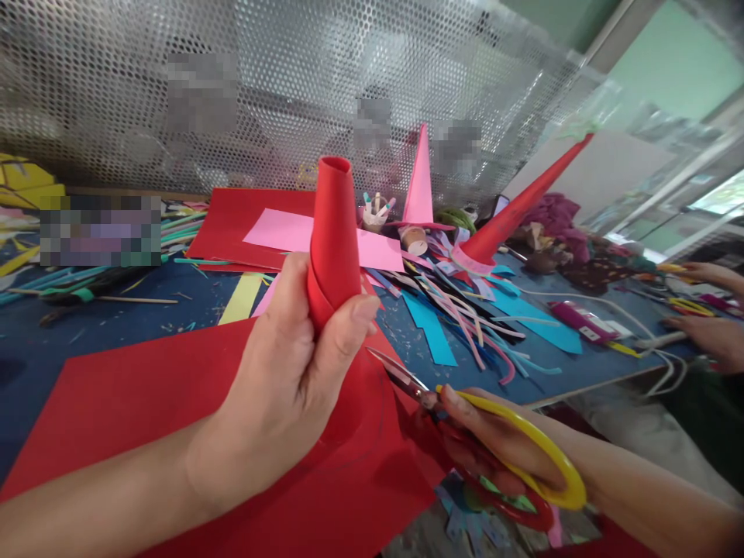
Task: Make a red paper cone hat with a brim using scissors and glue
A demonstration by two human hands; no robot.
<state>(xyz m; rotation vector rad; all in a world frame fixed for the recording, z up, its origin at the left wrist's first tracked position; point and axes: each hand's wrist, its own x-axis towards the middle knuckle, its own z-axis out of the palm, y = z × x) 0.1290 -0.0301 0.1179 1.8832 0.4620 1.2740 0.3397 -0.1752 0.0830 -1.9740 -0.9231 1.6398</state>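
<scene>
My left hand is wrapped round a rolled tube of red sheet, held upright with its narrow hollow end at the top. Below it lies a large flat red sheet with a faint curved line drawn on it. In my right hand is a pair of scissors with one yellow and one red handle. Their blades point left, close beside the lower part of the tube. Whether the blades touch the red sheet I cannot tell. My left hand hides the tube's lower part.
A pink pointed cone hat and a leaning red cone stand at the back. Pink paper, blue strips and several pipe cleaners lie on the blue table. Another person's hand is at right, near a purple-and-white tool.
</scene>
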